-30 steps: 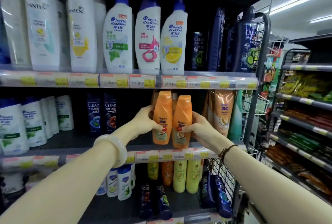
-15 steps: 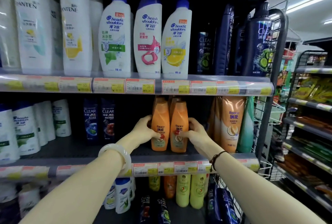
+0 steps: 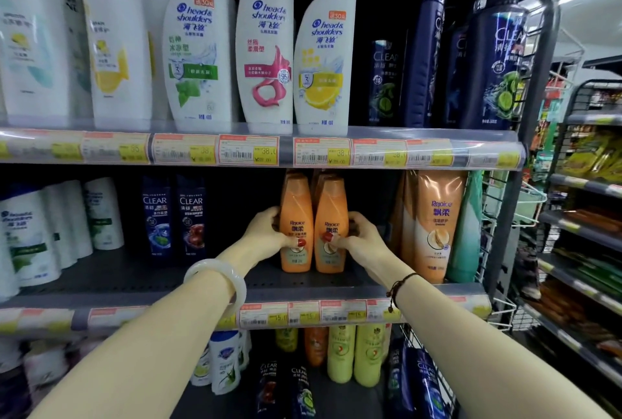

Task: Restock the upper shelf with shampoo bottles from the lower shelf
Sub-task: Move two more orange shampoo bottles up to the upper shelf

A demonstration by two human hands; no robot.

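Two orange bottles [image 3: 313, 227] stand upright side by side on the middle shelf [image 3: 134, 279], set back from its front edge toward the right end, so the placing step looks nearly done. The left hand [image 3: 269, 230] and right hand [image 3: 356, 237] each wrap one bottle, seemingly in a loose grip. Next comes letting go and reaching down for more.

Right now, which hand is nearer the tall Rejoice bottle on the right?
Right. The right hand grips an orange bottle just left of the tall bottle; the left hand grips the other orange bottle, farther left.
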